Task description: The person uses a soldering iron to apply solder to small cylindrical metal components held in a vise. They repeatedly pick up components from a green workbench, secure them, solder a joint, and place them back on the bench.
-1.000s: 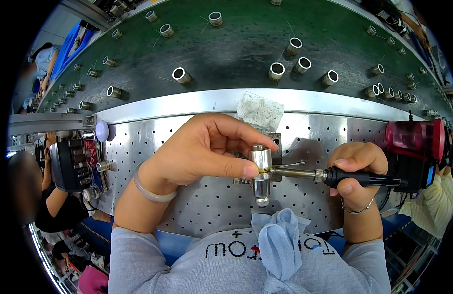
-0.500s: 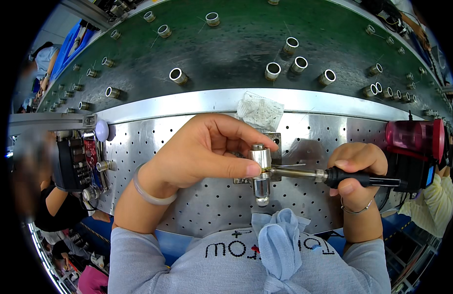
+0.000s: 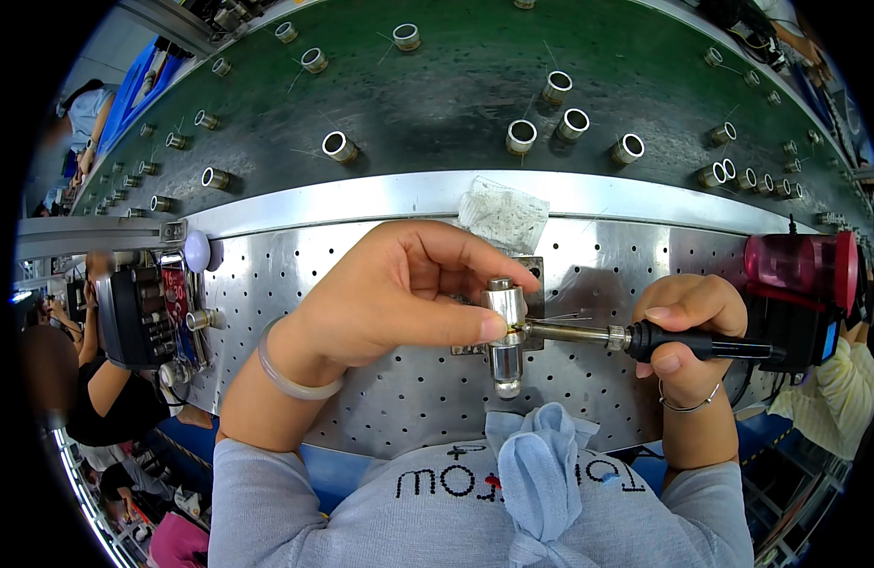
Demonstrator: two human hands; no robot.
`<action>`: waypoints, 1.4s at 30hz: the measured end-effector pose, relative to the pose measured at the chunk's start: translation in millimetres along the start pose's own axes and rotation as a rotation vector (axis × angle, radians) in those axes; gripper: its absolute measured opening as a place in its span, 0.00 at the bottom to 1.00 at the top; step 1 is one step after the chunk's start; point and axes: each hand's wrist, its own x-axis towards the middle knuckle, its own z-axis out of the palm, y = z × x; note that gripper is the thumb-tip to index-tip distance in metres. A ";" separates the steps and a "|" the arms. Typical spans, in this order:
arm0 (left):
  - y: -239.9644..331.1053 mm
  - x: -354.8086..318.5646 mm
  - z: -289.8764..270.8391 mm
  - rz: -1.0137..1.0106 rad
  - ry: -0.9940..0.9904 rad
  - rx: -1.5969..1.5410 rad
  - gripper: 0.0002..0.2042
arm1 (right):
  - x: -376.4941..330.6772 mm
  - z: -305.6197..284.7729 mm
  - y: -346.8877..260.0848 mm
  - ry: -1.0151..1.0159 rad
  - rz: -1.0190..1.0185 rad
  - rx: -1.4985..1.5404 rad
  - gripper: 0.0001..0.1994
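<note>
Head view: small metal cylinder (image 3: 505, 333) stands upright at mid-bench on the perforated steel plate (image 3: 380, 398), seated on a small fixture block (image 3: 531, 284), probably so it can't roll while it is worked from the side. Left hand (image 3: 399, 298) closed around it, thumb tip and forefinger pinching the upper body, which braces the part against side load. A thin wire (image 3: 565, 317) runs out from the joint area toward the right; which hand feeds it I can't tell.

Right hand (image 3: 688, 327) wrapped tight on the black handle of a soldering iron (image 3: 626, 336), held roughly level, its metal tip touching the cylinder's side right at the left thumb. Grip sits far back on the handle, likely to stay off the hot shaft.

Outward: crumpled clear bag (image 3: 503, 213) on the aluminium rail (image 3: 314, 204) just behind the part. Red and black iron stand (image 3: 801, 284) at the right plate edge, near the tool hand. Black control box (image 3: 139, 317) at the left edge. Beyond the rail, green conveyor (image 3: 437, 95) carrying spaced metal sleeves (image 3: 522, 135), well apart from the work. Blue cloth (image 3: 541, 473) hangs at the person's chest, below the part. Another person's arm at far right.
</note>
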 end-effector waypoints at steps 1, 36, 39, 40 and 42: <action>0.0 0.3 -0.6 0.000 -0.005 0.005 0.19 | 0.2 0.1 0.0 -0.004 -0.006 -0.003 0.13; 85.7 -4.5 -217.6 0.566 1.276 1.725 0.20 | 4.7 -7.7 -2.4 0.183 0.014 0.051 0.11; 87.8 13.9 -138.5 0.716 0.992 1.402 0.19 | 6.1 -8.8 -6.3 0.221 0.070 0.030 0.11; 83.9 20.0 -116.3 0.787 0.871 1.281 0.19 | 6.9 -8.0 -6.1 0.231 0.096 0.045 0.10; 77.0 32.3 -72.0 0.772 0.617 1.331 0.15 | 6.7 -10.4 -4.4 0.213 0.080 0.059 0.09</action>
